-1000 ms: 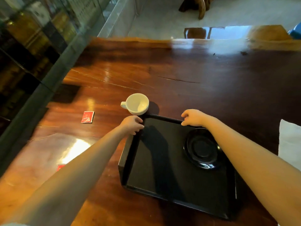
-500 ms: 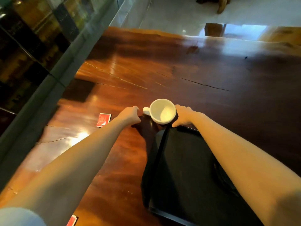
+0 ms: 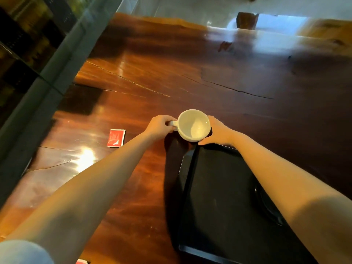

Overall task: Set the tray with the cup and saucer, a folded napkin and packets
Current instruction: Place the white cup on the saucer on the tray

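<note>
An empty white cup (image 3: 194,125) stands on the wooden table just beyond the far left corner of the black tray (image 3: 219,197). My left hand (image 3: 160,126) pinches the cup's handle on its left side. My right hand (image 3: 219,131) cups the right wall of the cup. A black saucer (image 3: 266,208) lies on the tray's right part, mostly hidden by my right forearm. A red packet (image 3: 115,138) lies flat on the table left of the cup. A second red packet (image 3: 82,261) peeks in at the bottom edge.
The glossy wooden table (image 3: 190,77) stretches far ahead, with cracks in its surface. A glass wall with a grey frame (image 3: 47,69) runs along the table's left edge.
Both hands left the tray's far rim and went to the cup. The left hand has closed on the handle and the right hand now wraps the cup's side. The view shifted left.
</note>
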A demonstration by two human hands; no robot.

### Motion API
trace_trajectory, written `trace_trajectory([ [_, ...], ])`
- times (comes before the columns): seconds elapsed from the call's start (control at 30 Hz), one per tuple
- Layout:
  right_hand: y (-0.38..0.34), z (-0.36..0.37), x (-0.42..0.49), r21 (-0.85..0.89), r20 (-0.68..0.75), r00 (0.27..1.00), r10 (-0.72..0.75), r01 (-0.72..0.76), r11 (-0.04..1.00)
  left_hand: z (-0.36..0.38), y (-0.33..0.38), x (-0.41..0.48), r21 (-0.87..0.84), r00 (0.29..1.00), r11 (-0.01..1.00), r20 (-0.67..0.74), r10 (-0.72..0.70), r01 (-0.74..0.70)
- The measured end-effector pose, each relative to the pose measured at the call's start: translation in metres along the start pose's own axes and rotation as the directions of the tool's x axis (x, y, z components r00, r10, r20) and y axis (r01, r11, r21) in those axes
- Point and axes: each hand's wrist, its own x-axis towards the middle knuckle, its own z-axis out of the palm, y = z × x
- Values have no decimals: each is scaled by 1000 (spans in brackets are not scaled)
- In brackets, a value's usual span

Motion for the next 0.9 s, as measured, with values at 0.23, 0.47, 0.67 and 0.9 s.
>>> trace_trajectory([
  [0.23, -9, -31, -43, 92, -68, 995, -67, 73, 993, -2, 51, -11, -21, 995, 997, -58, 78, -80],
  [0.47, 1, -71, -119, 193, -219, 972, -81, 124, 973, 16, 125, -31, -100, 985, 982, -80, 154, -162],
  [0.67, 42, -91, -199, 306, -321, 945, -59, 163, 938, 57, 182, -62, -299, 983, 937, -13, 185, -180],
  [0.9, 104, -82, -266, 456, -331, 944, 1, 159, 876, 121, 215, -98, -266, 978, 944, 21, 209, -196],
])
